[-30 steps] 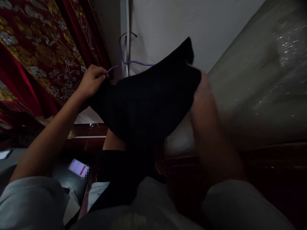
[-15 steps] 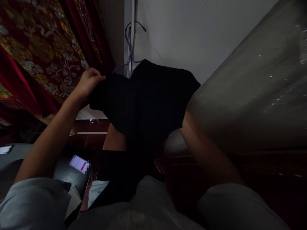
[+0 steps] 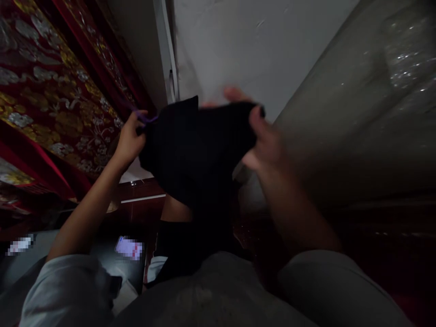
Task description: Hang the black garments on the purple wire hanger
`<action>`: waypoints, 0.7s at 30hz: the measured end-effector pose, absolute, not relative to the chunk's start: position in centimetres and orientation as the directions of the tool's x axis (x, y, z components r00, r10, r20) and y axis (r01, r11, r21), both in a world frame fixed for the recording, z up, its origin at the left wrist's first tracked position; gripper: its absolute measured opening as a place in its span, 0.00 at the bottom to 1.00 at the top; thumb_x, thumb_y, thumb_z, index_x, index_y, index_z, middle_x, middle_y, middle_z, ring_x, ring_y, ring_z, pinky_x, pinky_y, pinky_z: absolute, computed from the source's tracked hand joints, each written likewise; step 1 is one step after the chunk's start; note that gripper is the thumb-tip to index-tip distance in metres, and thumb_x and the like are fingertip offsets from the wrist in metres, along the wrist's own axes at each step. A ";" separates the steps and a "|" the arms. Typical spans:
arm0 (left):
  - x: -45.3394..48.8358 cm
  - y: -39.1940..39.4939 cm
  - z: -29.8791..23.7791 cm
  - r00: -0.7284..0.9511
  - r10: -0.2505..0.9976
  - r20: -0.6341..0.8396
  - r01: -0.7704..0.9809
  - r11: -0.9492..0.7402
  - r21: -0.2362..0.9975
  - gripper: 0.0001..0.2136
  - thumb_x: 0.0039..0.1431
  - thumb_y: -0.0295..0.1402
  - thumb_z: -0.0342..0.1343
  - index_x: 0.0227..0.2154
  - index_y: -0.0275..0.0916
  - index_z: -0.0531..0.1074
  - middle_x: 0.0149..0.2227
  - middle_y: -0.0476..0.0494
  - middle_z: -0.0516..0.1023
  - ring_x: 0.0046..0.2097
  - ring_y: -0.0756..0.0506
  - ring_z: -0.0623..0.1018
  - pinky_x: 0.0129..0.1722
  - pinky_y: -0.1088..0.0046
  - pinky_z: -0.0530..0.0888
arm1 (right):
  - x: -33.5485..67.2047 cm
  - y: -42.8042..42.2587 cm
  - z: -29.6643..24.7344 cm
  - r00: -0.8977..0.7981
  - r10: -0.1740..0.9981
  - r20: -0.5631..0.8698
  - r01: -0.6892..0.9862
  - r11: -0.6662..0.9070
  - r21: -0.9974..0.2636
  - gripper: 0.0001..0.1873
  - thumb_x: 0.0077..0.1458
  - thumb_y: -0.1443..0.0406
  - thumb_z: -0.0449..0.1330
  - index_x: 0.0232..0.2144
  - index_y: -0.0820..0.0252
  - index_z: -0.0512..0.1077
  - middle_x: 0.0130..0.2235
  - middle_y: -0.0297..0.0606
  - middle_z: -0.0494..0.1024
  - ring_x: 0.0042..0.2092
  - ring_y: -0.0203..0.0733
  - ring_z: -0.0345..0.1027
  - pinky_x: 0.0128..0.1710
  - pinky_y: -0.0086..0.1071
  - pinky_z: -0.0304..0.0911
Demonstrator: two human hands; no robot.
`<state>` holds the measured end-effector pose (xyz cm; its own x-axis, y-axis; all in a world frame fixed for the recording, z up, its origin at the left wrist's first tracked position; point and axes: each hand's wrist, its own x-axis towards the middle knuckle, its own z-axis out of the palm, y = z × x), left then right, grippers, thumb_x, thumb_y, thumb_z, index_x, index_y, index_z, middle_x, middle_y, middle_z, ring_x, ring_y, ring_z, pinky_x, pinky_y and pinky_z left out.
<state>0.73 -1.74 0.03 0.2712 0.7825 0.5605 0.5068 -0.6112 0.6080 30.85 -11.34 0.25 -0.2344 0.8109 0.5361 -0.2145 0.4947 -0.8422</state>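
Note:
A black garment (image 3: 194,150) hangs between my two hands in front of my lap, its exact kind hard to make out in the dim light. My left hand (image 3: 131,141) is closed on a purple wire hanger (image 3: 148,119) at the garment's upper left. Only a short length of the hanger shows; any part within the cloth is hidden. My right hand (image 3: 267,141), smeared by motion, grips the garment's right end, thumb on the near side and some fingers showing behind the top edge.
A red curtain with gold and silver patterns (image 3: 51,86) hangs at the left. Ahead is a pale wall (image 3: 245,50). A large plastic-covered object (image 3: 357,122) leans at the right. A lit phone (image 3: 129,247) lies on a dark surface at the lower left.
The hanger's hook has swung left and down to my left hand. My right hand, hidden by the cloth before, now shows at the garment's right end. The garment looks more bunched.

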 end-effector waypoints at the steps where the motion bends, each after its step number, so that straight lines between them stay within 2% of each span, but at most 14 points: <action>1: 0.5 -1.7 -0.2 0.277 0.776 0.567 0.494 -0.621 0.608 0.20 0.54 0.28 0.59 0.51 0.41 0.74 0.41 0.44 0.81 0.46 0.42 0.81 0.51 0.63 0.77 | 30.1 -12.3 0.5 -0.397 0.744 0.538 -0.206 0.499 -0.842 0.25 0.66 0.46 0.55 0.61 0.41 0.72 0.63 0.36 0.74 0.63 0.49 0.69 0.65 0.47 0.62; 3: 0.0 -2.2 -0.9 0.293 0.765 0.574 0.456 -0.639 0.619 0.16 0.52 0.29 0.59 0.46 0.39 0.77 0.38 0.44 0.82 0.42 0.43 0.81 0.46 0.64 0.77 | 29.1 -13.4 0.7 -0.705 0.523 0.480 -0.177 0.525 -0.832 0.26 0.56 0.49 0.68 0.56 0.44 0.78 0.62 0.38 0.75 0.64 0.51 0.69 0.66 0.45 0.61; 4: -0.1 -2.6 -1.3 0.295 0.761 0.577 0.426 -0.646 0.634 0.14 0.52 0.30 0.57 0.42 0.38 0.78 0.36 0.45 0.82 0.40 0.43 0.81 0.45 0.64 0.78 | 28.8 -13.6 0.5 -0.810 0.391 0.436 -0.181 0.541 -0.821 0.27 0.52 0.51 0.72 0.54 0.47 0.79 0.59 0.40 0.77 0.63 0.51 0.71 0.65 0.43 0.63; 5: -0.2 -3.0 -1.7 0.301 0.753 0.586 0.391 -0.657 0.644 0.11 0.52 0.30 0.56 0.38 0.38 0.79 0.34 0.45 0.82 0.38 0.44 0.80 0.44 0.63 0.78 | 28.6 -13.6 0.1 -0.863 0.293 0.411 -0.197 0.553 -0.809 0.27 0.50 0.52 0.73 0.53 0.49 0.80 0.57 0.42 0.80 0.61 0.51 0.73 0.62 0.43 0.66; 6: -0.2 -3.5 -2.2 0.306 0.737 0.602 0.353 -0.676 0.647 0.09 0.53 0.30 0.55 0.34 0.38 0.79 0.31 0.46 0.81 0.36 0.45 0.80 0.46 0.62 0.78 | 28.5 -13.5 -0.5 -0.861 0.274 0.427 -0.211 0.573 -0.792 0.26 0.51 0.53 0.72 0.52 0.49 0.80 0.54 0.43 0.82 0.58 0.51 0.75 0.60 0.42 0.69; 7: 0.0 -3.9 -2.6 0.310 0.716 0.625 0.310 -0.698 0.646 0.07 0.54 0.31 0.55 0.31 0.38 0.79 0.29 0.47 0.80 0.34 0.46 0.79 0.48 0.60 0.78 | 28.3 -13.3 -1.4 -0.814 0.341 0.470 -0.191 0.608 -0.771 0.24 0.55 0.54 0.69 0.53 0.49 0.80 0.53 0.42 0.82 0.58 0.51 0.76 0.59 0.43 0.70; 9: 0.9 -4.9 -3.4 0.315 0.677 0.665 0.194 -0.732 0.653 0.07 0.58 0.33 0.57 0.29 0.39 0.79 0.25 0.49 0.78 0.32 0.48 0.78 0.53 0.57 0.77 | 28.0 -12.8 -3.8 -0.597 0.581 0.554 0.015 0.698 -0.716 0.24 0.61 0.61 0.62 0.59 0.46 0.75 0.57 0.41 0.79 0.61 0.50 0.72 0.63 0.48 0.67; 11: 2.8 -6.2 -3.9 0.294 0.682 0.670 0.034 -0.708 0.706 0.09 0.61 0.39 0.61 0.32 0.40 0.79 0.26 0.49 0.78 0.33 0.48 0.80 0.54 0.57 0.77 | 27.6 -12.4 -6.8 -0.369 0.714 0.596 0.330 0.699 -0.634 0.35 0.59 0.67 0.58 0.68 0.44 0.65 0.66 0.40 0.70 0.69 0.52 0.62 0.70 0.56 0.57; 12: 4.1 -7.0 -4.1 0.290 0.708 0.644 -0.050 -0.660 0.749 0.10 0.61 0.42 0.63 0.33 0.40 0.80 0.27 0.49 0.79 0.35 0.47 0.81 0.52 0.58 0.78 | 27.5 -12.4 -8.4 -0.331 0.727 0.602 0.458 0.681 -0.571 0.42 0.57 0.69 0.58 0.71 0.44 0.58 0.69 0.40 0.64 0.72 0.55 0.55 0.72 0.59 0.52; 14: 6.9 -8.6 -4.4 0.327 0.771 0.547 -0.198 -0.510 0.837 0.13 0.58 0.45 0.68 0.37 0.41 0.80 0.31 0.47 0.80 0.39 0.45 0.84 0.49 0.62 0.80 | 27.8 -12.5 -11.3 -0.330 0.708 0.624 0.604 0.667 -0.437 0.52 0.52 0.71 0.60 0.75 0.46 0.46 0.73 0.44 0.56 0.75 0.60 0.46 0.73 0.65 0.44; 16: 9.5 -9.8 -4.8 0.403 0.798 0.449 -0.300 -0.348 0.888 0.17 0.55 0.44 0.71 0.41 0.39 0.80 0.34 0.45 0.80 0.43 0.43 0.84 0.48 0.65 0.81 | 28.7 -12.8 -13.5 -0.316 0.660 0.682 0.656 0.671 -0.345 0.57 0.49 0.70 0.62 0.75 0.47 0.41 0.71 0.49 0.58 0.73 0.64 0.50 0.71 0.66 0.48; 19: 11.7 -10.1 -6.4 0.420 0.801 0.427 -0.422 -0.244 0.873 0.25 0.48 0.43 0.75 0.47 0.39 0.79 0.42 0.43 0.80 0.51 0.39 0.83 0.54 0.63 0.79 | 31.6 -13.0 -14.6 -0.328 0.618 0.714 0.678 0.681 -0.278 0.55 0.47 0.66 0.66 0.73 0.48 0.48 0.61 0.50 0.67 0.63 0.64 0.65 0.62 0.61 0.65; 21: 11.3 -9.9 -8.0 0.306 0.871 0.385 -0.493 -0.201 0.847 0.30 0.43 0.43 0.78 0.50 0.41 0.78 0.47 0.42 0.80 0.56 0.35 0.81 0.58 0.58 0.77 | 33.8 -12.6 -14.1 -0.336 0.653 0.679 0.710 0.650 -0.273 0.51 0.46 0.64 0.68 0.71 0.49 0.54 0.56 0.48 0.68 0.58 0.62 0.68 0.58 0.57 0.69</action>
<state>11.29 -9.88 -8.03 0.3057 0.8708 0.3849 -0.4926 -0.2013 0.8467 33.84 -12.64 -14.06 -0.3360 0.6526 0.6791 0.7096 0.6496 -0.2731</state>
